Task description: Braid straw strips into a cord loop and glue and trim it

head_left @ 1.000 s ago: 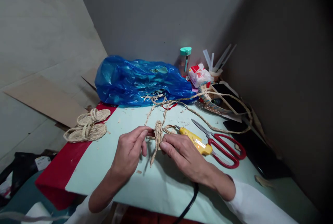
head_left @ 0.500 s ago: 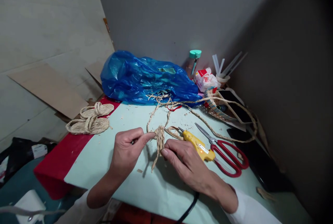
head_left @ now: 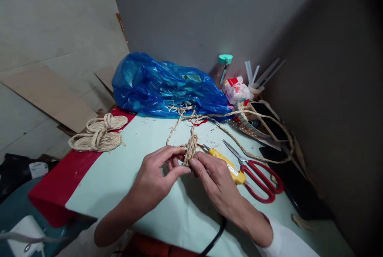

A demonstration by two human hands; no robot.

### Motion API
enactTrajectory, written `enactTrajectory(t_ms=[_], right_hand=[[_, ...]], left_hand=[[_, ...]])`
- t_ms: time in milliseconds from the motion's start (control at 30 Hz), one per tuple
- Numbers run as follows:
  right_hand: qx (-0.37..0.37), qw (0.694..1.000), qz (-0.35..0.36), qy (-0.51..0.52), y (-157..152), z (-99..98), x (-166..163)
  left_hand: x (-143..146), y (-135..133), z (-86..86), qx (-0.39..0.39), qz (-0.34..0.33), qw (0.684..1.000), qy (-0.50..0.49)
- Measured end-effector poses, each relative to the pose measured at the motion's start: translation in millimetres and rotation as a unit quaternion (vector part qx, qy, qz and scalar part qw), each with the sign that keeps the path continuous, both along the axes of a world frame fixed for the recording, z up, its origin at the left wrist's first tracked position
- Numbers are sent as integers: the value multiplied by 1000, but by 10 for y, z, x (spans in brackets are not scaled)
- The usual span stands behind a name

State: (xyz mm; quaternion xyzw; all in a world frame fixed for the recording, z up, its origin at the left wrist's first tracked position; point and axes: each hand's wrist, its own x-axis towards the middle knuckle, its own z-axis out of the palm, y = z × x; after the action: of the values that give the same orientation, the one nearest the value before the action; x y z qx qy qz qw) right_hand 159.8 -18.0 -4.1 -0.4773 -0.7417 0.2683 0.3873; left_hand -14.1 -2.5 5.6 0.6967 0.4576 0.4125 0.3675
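Between my hands is a small bundle of braided straw cord (head_left: 191, 148), folded into side-by-side strands. My left hand (head_left: 161, 173) curls around its lower left, thumb and fingers closed on it. My right hand (head_left: 214, 177) pinches its lower right edge between thumb and fingers. A long tail of the same cord (head_left: 227, 131) runs from the back of the table and loops to the right. Just beyond my right hand lie a yellow glue gun (head_left: 227, 163) and red-handled scissors (head_left: 260, 177). A pair of small woven straw sandals (head_left: 101, 135) sits at the left.
A blue plastic bag (head_left: 167, 85) fills the back of the table. At the back right are a jar with a teal lid (head_left: 225, 59), a tissue pack (head_left: 236, 89), a cup of glue sticks (head_left: 256, 89) and a phone (head_left: 269, 119). A black cable (head_left: 216, 239) hangs over the front edge.
My left hand has moved right and under the bundle, from pinching its upper left side. The loose end that hung down is now gathered behind my fingers. The view has shifted slightly.
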Motion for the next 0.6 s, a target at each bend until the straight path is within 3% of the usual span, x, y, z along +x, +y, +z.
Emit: enactTrajectory(t_ms=[167, 367, 600], right_hand=[[19, 1000, 20, -10, -27, 0, 4], [39, 983, -164, 72, 27, 124, 141], [51, 993, -38, 99, 74, 163, 184]], left_hand=[[-2, -15, -66, 115, 13, 991, 66], [2, -22, -74, 181, 33, 980, 80], [-25, -50, -82, 249, 40, 964, 84]])
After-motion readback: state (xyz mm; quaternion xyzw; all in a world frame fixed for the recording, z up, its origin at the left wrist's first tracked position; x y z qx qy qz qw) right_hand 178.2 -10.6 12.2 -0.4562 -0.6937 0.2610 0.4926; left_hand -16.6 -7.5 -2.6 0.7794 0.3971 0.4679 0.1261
